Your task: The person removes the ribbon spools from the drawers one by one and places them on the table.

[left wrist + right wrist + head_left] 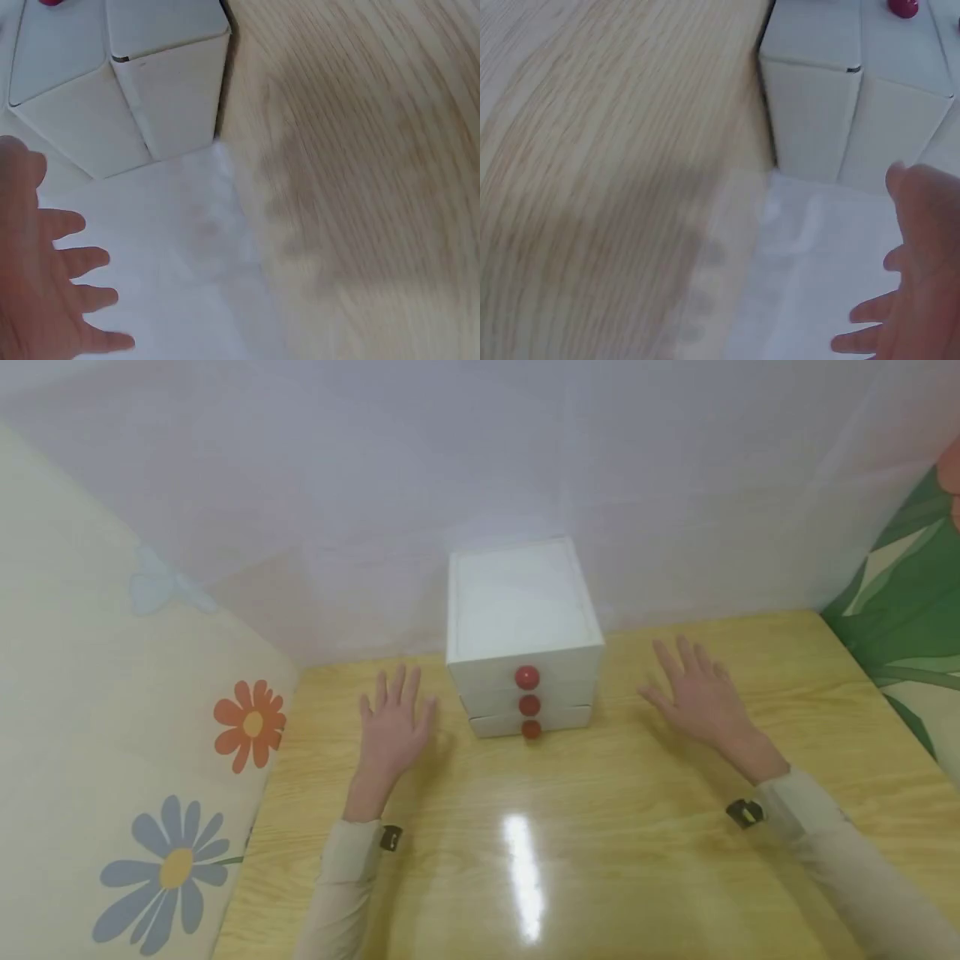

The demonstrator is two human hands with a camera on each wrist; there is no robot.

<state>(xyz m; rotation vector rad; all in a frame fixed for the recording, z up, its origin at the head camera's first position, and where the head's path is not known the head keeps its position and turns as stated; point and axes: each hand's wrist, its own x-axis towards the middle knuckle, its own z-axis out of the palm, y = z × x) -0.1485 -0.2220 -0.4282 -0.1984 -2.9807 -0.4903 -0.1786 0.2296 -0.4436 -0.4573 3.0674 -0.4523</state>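
A small white drawer box (pixel 525 602) stands at the back of the wooden table. Its front has three stacked drawers, each with a round red knob (pixel 527 677); all appear closed or nearly so. To the left of the box is my left hand (pixel 392 735), fingers straight and spread, holding nothing. My right hand (pixel 701 702) hovers on the other side, farther from the box, also spread and bare. Both hands cast shadows on the tabletop. In the left wrist view the box's side (pixel 176 101) lies beyond the thumb; the right wrist view shows the opposite side (pixel 810 120).
The wood-grain table (pixel 600 860) reaches back to a pale cloth wall (pixel 360 510) close behind the box. On the left is a panel with printed flowers (pixel 176 868), on the right one with green leaves (pixel 915 602). Each wrist carries a small black device (pixel 745 812).
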